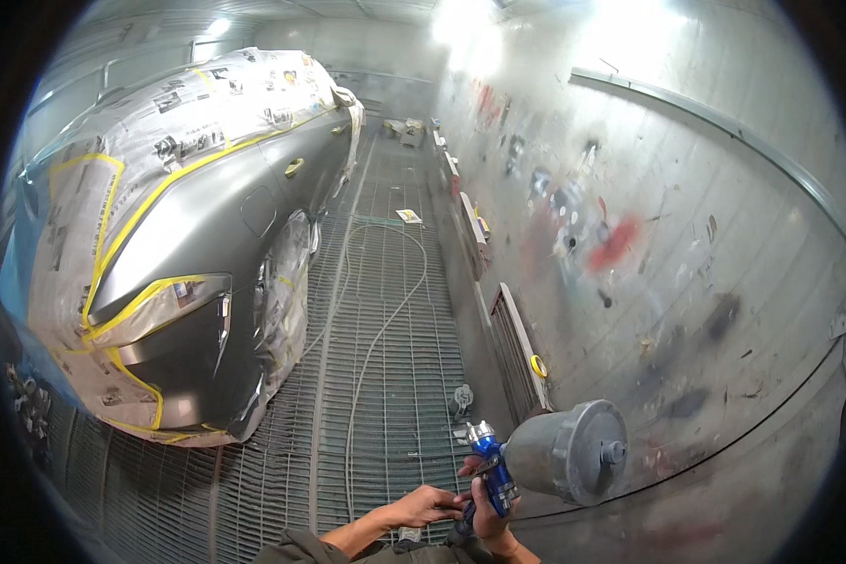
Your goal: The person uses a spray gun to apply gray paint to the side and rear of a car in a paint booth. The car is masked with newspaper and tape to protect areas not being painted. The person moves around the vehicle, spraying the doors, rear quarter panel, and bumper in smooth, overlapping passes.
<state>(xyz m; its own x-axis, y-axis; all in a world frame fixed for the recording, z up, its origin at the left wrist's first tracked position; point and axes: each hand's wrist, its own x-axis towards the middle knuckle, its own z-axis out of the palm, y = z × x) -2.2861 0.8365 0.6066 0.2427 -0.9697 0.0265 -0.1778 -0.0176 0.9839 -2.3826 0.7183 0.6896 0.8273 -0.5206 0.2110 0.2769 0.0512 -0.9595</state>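
Grated floor [399, 395] below; right hand [487, 514] wraps fingers around gun [492, 456], cup [566, 453] rightward; left hand [425, 508] adjoins at left, finger grip indeterminable.

Right hand [488, 523] hides part of spray gun [491, 455]; sleeve [301, 548] cropped.

- On the whitish plastic masking sheet [254, 86] over the upper part of the grey metal car body [207, 202], dark printed marks stand in several places; their words are too small and blurred for reading.
- On the portion of this sheet at the car's near end, bordered by yellow adhesive tape [115, 193], similar dark print runs in steep rows, also not readable.
- The small white and yellow flat piece [408, 216] on the floor grating [399, 348] carries darker marks; I cannot tell if they are letters.
- No word or number can be read with certainty.
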